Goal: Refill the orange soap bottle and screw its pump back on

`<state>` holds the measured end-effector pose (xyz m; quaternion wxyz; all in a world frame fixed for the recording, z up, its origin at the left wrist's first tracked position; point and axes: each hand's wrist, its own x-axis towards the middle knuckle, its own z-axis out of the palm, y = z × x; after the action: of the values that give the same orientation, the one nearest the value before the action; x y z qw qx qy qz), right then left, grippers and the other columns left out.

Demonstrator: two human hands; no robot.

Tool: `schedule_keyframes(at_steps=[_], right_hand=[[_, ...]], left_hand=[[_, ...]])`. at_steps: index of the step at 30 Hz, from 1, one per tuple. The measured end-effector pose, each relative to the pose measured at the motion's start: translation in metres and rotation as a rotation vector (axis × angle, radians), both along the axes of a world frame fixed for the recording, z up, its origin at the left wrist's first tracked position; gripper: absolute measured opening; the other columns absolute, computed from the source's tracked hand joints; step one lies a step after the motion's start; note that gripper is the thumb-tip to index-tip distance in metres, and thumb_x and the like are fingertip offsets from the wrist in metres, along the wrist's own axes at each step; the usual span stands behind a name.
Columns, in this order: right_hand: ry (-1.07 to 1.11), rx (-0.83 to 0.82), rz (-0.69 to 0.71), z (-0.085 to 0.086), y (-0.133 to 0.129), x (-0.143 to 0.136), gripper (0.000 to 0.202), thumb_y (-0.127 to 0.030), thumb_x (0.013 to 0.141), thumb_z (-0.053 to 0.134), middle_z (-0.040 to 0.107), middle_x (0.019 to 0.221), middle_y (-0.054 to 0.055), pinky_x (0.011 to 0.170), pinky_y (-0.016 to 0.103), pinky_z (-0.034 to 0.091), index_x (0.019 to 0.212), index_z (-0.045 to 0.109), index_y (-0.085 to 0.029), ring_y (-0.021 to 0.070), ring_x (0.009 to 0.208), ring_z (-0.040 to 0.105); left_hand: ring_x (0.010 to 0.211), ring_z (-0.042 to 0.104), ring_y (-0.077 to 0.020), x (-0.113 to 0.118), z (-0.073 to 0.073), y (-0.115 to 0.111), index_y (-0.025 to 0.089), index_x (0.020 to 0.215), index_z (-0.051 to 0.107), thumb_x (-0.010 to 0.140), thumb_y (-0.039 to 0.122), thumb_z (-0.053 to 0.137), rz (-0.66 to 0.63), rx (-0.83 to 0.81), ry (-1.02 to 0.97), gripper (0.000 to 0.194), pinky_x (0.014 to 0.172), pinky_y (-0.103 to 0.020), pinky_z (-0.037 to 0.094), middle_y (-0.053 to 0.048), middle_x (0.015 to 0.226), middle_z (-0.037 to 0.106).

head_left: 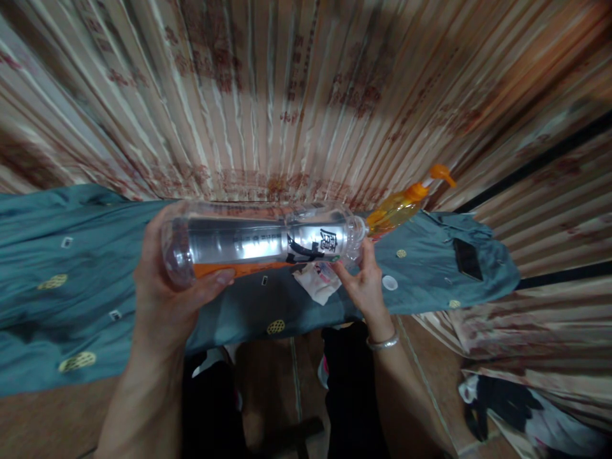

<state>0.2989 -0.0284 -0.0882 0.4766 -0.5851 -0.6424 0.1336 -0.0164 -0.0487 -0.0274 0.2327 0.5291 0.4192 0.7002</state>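
A large clear plastic bottle (253, 239) with a silver and orange label lies sideways in the air, its neck to the right. My left hand (167, 280) is wrapped round its base, with the thumb along the near side. My right hand (363, 274) is closed on the neck end, thumb and fingers at the bottle's shoulder. Just beyond the neck is a pump bottle (394, 210) of yellow-orange liquid with an orange pump head, leaning to the right in view. Whether the two bottles touch I cannot tell.
A crumpled white tissue or wrapper (319, 284), a small round white cap (389, 282) and a dark phone-like slab (467, 259) lie on the teal cloth (239, 312). Pleated curtains (268, 95) hang behind. Dark and white cloth (521, 408) lies low at right.
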Motion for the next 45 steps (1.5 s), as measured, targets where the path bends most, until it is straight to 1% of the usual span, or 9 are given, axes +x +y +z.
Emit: schedule_keyframes(at_steps=[6,10,15,22,29,32,36,41,45], right_hand=[[-0.006,0.01,-0.012,0.0001,0.0004,-0.0008,0.078,-0.057,0.09,0.077,0.069,0.148,0.019,0.117,0.059,0.056,0.155,0.052,-0.02,0.0371,0.132,0.071],[0.002,0.009,-0.011,-0.0014,0.0008,-0.0003,0.079,-0.057,0.09,0.078,0.073,0.142,0.018,0.111,0.058,0.06,0.155,0.052,-0.021,0.0359,0.124,0.075],[-0.002,0.001,-0.006,-0.0007,0.0004,0.0008,0.076,-0.055,0.091,0.079,0.075,0.138,0.016,0.107,0.056,0.063,0.155,0.053,-0.022,0.0344,0.119,0.076],[0.009,-0.001,0.006,-0.0006,0.0005,0.0,0.076,-0.057,0.093,0.076,0.074,0.14,0.016,0.109,0.056,0.061,0.156,0.051,-0.023,0.0342,0.121,0.076],[0.013,-0.002,0.01,0.0,0.0008,-0.0004,0.077,-0.056,0.092,0.077,0.069,0.148,0.017,0.119,0.058,0.056,0.156,0.05,-0.022,0.036,0.133,0.071],[0.004,0.0,0.001,0.0004,0.0006,-0.0002,0.076,-0.055,0.091,0.077,0.07,0.148,0.017,0.117,0.059,0.057,0.155,0.051,-0.022,0.0359,0.131,0.072],[0.003,-0.005,-0.001,-0.001,0.0007,0.0005,0.077,-0.056,0.091,0.078,0.071,0.146,0.016,0.113,0.058,0.06,0.156,0.05,-0.024,0.0354,0.127,0.074],[-0.009,0.013,-0.006,-0.0008,0.0008,0.0,0.075,-0.055,0.091,0.078,0.072,0.144,0.015,0.113,0.057,0.06,0.155,0.052,-0.024,0.0345,0.126,0.074],[0.001,0.002,-0.002,0.0003,0.0006,-0.0003,0.075,-0.054,0.091,0.077,0.071,0.145,0.016,0.114,0.058,0.06,0.155,0.052,-0.023,0.0354,0.127,0.074]], left_hand=[[0.134,0.068,-0.0362,-0.001,-0.0012,-0.0012,0.036,0.14,0.073,0.054,0.064,0.104,0.004,-0.019,-0.01,0.096,0.125,-0.057,0.05,-0.005,0.138,0.072],[0.132,0.068,-0.0341,-0.0006,-0.001,-0.001,0.036,0.139,0.075,0.048,0.059,0.107,0.0,-0.034,-0.046,0.099,0.124,-0.054,0.05,-0.005,0.137,0.073],[0.13,0.068,-0.0356,-0.0005,-0.0017,-0.0005,0.038,0.137,0.075,0.047,0.064,0.105,0.025,-0.028,-0.023,0.098,0.124,-0.058,0.049,-0.004,0.135,0.073],[0.131,0.069,-0.0356,-0.0011,-0.0021,-0.0003,0.036,0.138,0.074,0.052,0.063,0.104,0.013,-0.021,-0.001,0.095,0.123,-0.056,0.051,-0.005,0.135,0.073],[0.13,0.069,-0.0356,0.0008,0.0004,-0.0004,0.036,0.138,0.073,0.056,0.062,0.103,0.013,-0.004,0.019,0.091,0.121,-0.057,0.053,-0.005,0.133,0.072],[0.13,0.069,-0.0357,-0.0009,-0.001,0.0001,0.035,0.139,0.073,0.055,0.061,0.104,0.014,-0.012,0.007,0.092,0.123,-0.058,0.051,-0.005,0.135,0.072],[0.13,0.069,-0.034,-0.002,-0.0023,0.0003,0.036,0.138,0.074,0.055,0.057,0.105,-0.002,0.012,0.003,0.091,0.123,-0.056,0.051,-0.004,0.135,0.073],[0.135,0.067,-0.036,-0.0009,-0.0027,-0.001,0.038,0.14,0.073,0.055,0.062,0.104,0.017,-0.013,0.017,0.094,0.125,-0.056,0.05,-0.004,0.14,0.072],[0.132,0.069,-0.0346,-0.0005,-0.002,-0.0013,0.037,0.138,0.075,0.051,0.061,0.106,0.018,-0.012,-0.017,0.095,0.124,-0.055,0.051,-0.003,0.137,0.074]])
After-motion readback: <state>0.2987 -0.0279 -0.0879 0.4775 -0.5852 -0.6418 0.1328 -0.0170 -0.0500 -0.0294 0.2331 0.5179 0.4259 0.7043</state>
